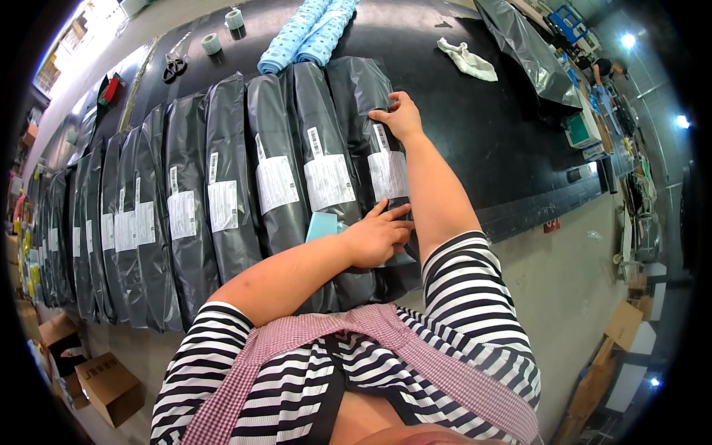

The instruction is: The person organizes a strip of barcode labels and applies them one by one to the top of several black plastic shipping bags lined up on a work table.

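Several long, dark grey plastic packages lie side by side, each with a white label. The rightmost package (358, 85) is under both my hands. My right hand (403, 119) grips its right edge near the far end, thumb on top and the lower fingers partly hidden. My left hand (378, 236) lies on its nearer part, below the white label (389, 175), fingers spread. A light blue sheet (321, 225) shows beside my left hand and partly beneath it; whether the hand holds it is hidden. The neighbouring package (310, 93) lies just to the left.
Beyond the packages are light blue patterned rolls (310, 33), tape rolls (211, 44) and black scissors (174, 68). A white cloth (467, 59) and silvery-grey plastic sheeting (530, 63) lie on the black table (489, 148). Cardboard boxes (110, 387) stand on the floor. Another person (604, 70) is far right.
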A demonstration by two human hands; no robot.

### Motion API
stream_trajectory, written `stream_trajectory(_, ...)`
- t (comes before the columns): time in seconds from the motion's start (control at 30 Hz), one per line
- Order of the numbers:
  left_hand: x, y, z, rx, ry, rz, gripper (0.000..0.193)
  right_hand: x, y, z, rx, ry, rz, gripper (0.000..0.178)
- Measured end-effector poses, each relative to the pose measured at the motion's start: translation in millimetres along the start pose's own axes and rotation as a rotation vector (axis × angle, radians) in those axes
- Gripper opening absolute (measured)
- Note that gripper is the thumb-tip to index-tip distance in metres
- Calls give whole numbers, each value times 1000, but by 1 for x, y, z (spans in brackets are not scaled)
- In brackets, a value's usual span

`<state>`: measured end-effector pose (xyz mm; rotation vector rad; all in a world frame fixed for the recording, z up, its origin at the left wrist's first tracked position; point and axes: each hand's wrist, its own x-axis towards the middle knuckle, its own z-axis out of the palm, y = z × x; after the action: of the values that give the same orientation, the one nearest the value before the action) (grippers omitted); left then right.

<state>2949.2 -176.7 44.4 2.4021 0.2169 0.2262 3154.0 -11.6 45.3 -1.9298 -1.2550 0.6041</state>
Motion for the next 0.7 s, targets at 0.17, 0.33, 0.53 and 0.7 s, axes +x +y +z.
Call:
stream_trajectory(0.17, -3, -5, -1, -28, 58, 21, 14, -57, -2, -28, 544, 51, -79, 48)
stream_trajectory(0.33, -21, 28, -46, -610, 623, -99, 8, -230, -1, -67, 1047, -114, -77, 46)
stream_trajectory(0.53, -62, 92, -82, -1192, 1046, 24, 13, -358, -68, -21, 881, -688, 78, 76)
stream_trajectory(0.7, -181, 113, -62, -281, 620, -375, 14, -398, -88, 10, 1139, -608, 378, 46)
